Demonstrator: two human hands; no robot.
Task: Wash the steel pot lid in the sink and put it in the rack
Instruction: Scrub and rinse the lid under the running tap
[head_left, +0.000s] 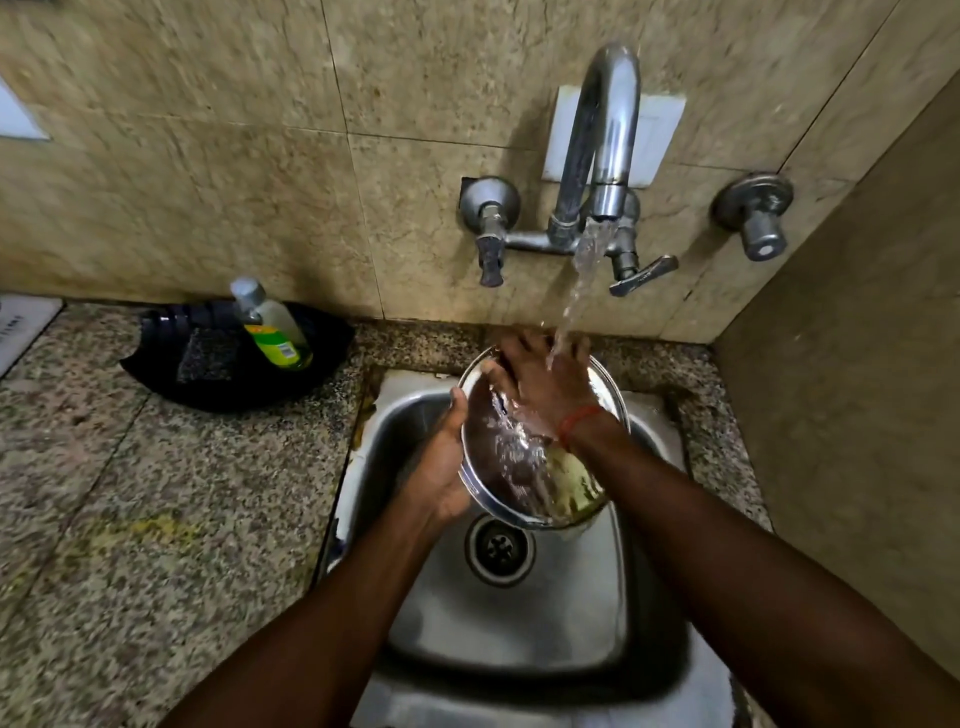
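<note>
The round steel pot lid (519, 478) is held tilted over the steel sink (519, 623), under the running stream from the tap (605, 130). My left hand (441, 462) grips the lid by its left rim, thumb on the edge and fingers behind it. My right hand (535, 384) lies flat on the lid's upper face with fingers spread, and water pours over it. Water runs down the lid towards its lower edge. No rack is in view.
A black tray (322, 358) at the back left of the granite counter (130, 519) holds a dish soap bottle (270, 327) and a dark scrub pad (208, 353). Tap valves (491, 228) stick out of the tiled wall. A side wall (857, 415) stands close on the right.
</note>
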